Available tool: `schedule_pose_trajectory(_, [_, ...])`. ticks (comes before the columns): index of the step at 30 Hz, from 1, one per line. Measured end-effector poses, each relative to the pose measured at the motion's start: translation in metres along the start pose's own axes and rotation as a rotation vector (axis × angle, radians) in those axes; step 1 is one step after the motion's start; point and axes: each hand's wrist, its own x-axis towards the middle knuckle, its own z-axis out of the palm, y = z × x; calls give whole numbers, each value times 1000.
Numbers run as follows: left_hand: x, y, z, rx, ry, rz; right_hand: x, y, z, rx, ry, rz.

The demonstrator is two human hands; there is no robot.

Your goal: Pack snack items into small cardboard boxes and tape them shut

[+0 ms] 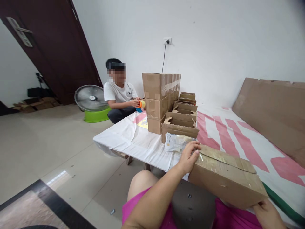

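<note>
A taped cardboard box [228, 178] lies tilted across my lap. My left hand [189, 157] grips its near left corner, fingers curled over the top edge. My right hand [268, 213] holds the box's lower right end from underneath, its fingers mostly hidden. Just beyond my left hand lies a white plastic packet [175, 142] on the cloth-covered low table [133, 141].
Several open cardboard boxes [181, 122] stand in a row beside a stack of sealed boxes [159, 98]. A seated person [119, 95] holds an orange tape roll [141, 103]. A fan [90, 98] in a green basin, a dark door [59, 47] and flat cardboard [274, 111] surround them.
</note>
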Motion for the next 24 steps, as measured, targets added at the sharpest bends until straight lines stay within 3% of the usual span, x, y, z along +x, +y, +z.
schedule_pose_trajectory(8, [2,2,1,-4,12,-21,-21,20,2,12,-52,138])
schedule_pose_trajectory(11, [0,1,2,-19,11,-14,-29,21,1,5,-1,119])
schedule_pose_trajectory(17, [1,-6,1,-54,-4,-58,-26,-13,-2,76,-81,-49])
schedule_pose_trajectory(24, [0,0,-1,-66,-18,-92,-23,-50,-15,174,-18,-51])
